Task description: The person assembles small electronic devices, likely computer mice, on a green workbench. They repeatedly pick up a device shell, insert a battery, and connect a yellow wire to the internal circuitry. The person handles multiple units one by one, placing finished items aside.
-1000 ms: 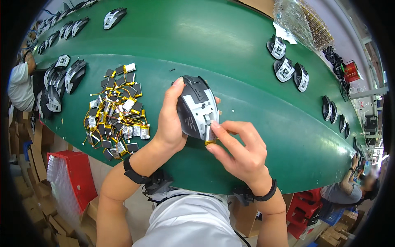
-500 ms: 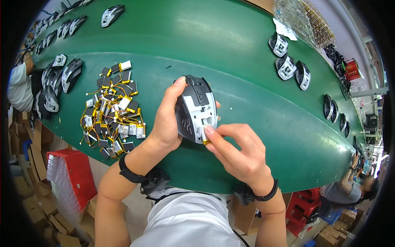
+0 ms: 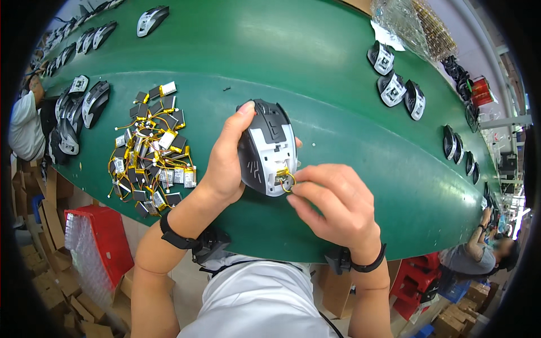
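Note:
My left hand is wrapped round a black and white computer mouse, holding it up over the green table with its hollow side toward me. Its thumb lies along the upper left edge. In the opening at the mouse's lower end shows the yellow-taped end of a small battery. Thin wires loop out of that opening, pinched between the thumb and fingers of my right hand. The fingertips hide the wires' ends. Left of my left hand lies a loose pile of wired batteries, black, silver and yellow.
More mice lie at the left edge, at the far left and at the right of the green table. Clear plastic packaging lies at the far right. Red crates and cartons stand below. Other people sit at both sides.
The battery has gone deeper into the mouse's opening, and its yellow end and wires now show. My right fingers have moved slightly right and down, onto the wires.

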Action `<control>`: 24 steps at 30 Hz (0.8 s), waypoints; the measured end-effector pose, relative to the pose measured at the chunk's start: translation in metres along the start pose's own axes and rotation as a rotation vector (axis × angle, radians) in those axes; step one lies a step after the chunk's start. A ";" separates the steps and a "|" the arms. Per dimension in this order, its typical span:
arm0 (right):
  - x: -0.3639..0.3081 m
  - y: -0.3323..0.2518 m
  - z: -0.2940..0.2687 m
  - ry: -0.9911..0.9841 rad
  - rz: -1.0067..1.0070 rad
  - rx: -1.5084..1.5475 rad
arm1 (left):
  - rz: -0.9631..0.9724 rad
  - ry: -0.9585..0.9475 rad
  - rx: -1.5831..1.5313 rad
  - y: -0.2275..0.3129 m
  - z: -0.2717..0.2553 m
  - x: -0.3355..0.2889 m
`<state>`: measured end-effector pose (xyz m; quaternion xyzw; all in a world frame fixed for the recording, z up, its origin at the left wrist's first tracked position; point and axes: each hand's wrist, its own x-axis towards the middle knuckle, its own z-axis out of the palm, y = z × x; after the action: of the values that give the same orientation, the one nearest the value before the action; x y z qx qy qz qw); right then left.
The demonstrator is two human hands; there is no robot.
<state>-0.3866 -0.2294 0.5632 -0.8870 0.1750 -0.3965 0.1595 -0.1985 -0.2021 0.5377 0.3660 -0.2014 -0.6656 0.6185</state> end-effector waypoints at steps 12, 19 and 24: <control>-0.006 -0.012 0.027 0.133 0.072 -0.099 | 0.060 0.082 0.005 -0.002 0.003 -0.003; -0.003 -0.029 0.029 0.002 0.088 -0.293 | 0.046 0.175 -0.078 -0.003 -0.004 0.002; -0.007 -0.015 0.024 0.059 0.056 -0.119 | 0.039 0.086 -0.123 0.000 0.004 -0.005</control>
<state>-0.3702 -0.2093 0.5504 -0.8775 0.2279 -0.4068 0.1123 -0.2020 -0.1982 0.5417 0.3513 -0.1404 -0.6481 0.6609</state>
